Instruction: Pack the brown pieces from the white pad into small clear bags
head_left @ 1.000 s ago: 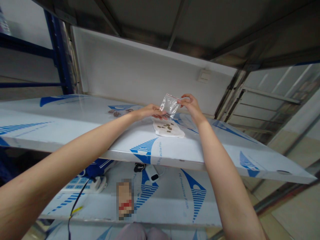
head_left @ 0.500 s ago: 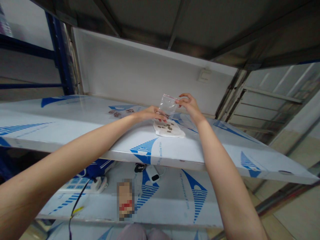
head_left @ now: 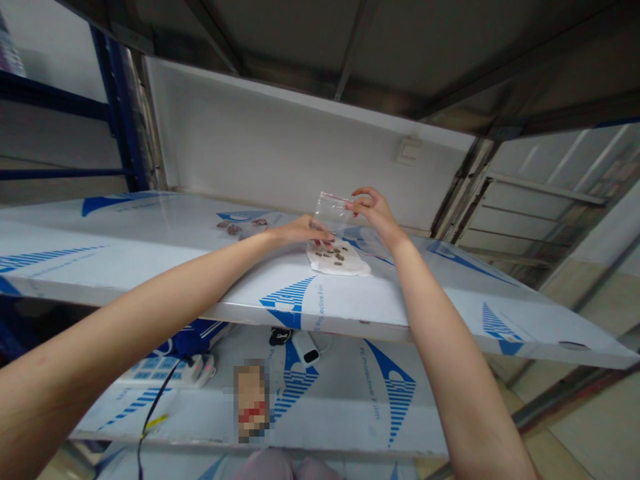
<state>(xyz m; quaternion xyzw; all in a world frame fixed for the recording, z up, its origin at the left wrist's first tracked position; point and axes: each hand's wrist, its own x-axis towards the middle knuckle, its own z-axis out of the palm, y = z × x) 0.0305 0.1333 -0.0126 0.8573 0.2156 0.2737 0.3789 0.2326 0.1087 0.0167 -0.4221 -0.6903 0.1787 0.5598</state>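
Note:
Between my hands hangs a clear zip-lock bag (head_left: 331,211) with a reddish strip along its top. My right hand (head_left: 373,210) pinches the bag's upper right corner between thumb and finger. Lower down, my left hand (head_left: 313,231) grips the bag's bottom left part, its fingers partly hidden. Just below the bag lies a white cloth or paper sheet (head_left: 350,268), and several small dark brownish pieces (head_left: 339,255) are scattered on it. Whether anything is inside the bag's lower end I cannot tell.
Bags of reddish-brown pieces (head_left: 230,229) lie on the film-covered shelf (head_left: 175,247), left of my left hand. On the lower shelf are a power strip (head_left: 165,368), a white device (head_left: 305,348) and a black cable (head_left: 156,400). A metal shelf (head_left: 300,53) hangs overhead.
The bag and my right hand have moved slightly left and down. My left fingers sit a little lower, over the edge of the white sheet.

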